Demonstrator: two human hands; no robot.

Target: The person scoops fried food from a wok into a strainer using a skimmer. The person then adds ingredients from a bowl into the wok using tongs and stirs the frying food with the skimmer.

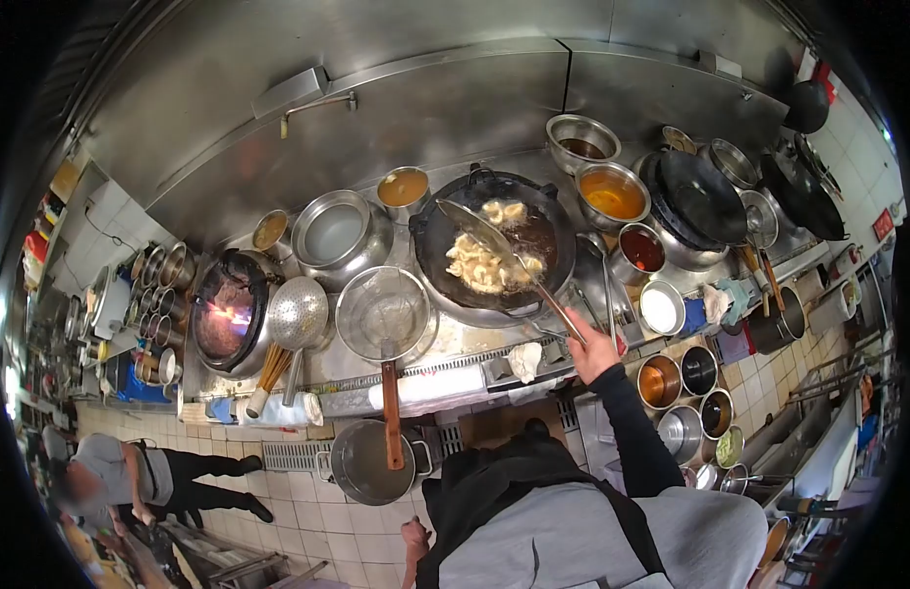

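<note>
My right hand (594,348) is closed round the wooden handle of a long-handled metal skimmer (482,232), seen nearly edge-on. Its head reaches over a black wok (435,257) on the range. Pale golden pieces of food (479,265) lie in dark oil there, partly covered by the skimmer; a smaller cluster shows on its far side. Down at my left side, my left hand (413,535) hangs with curled fingers, and nothing shows in it. Close by is a large pot (342,459) on the floor, with a wire strainer (383,312) above it, its wooden handle jutting over the edge.
A lit burner (224,319) glows at left. A perforated ladle (298,314) and a pot of cloudy liquid (332,234) stand nearby. Right of the wok are bowls of orange liquid (612,194) and red sauce (641,247). Another person (131,471) stands at lower left.
</note>
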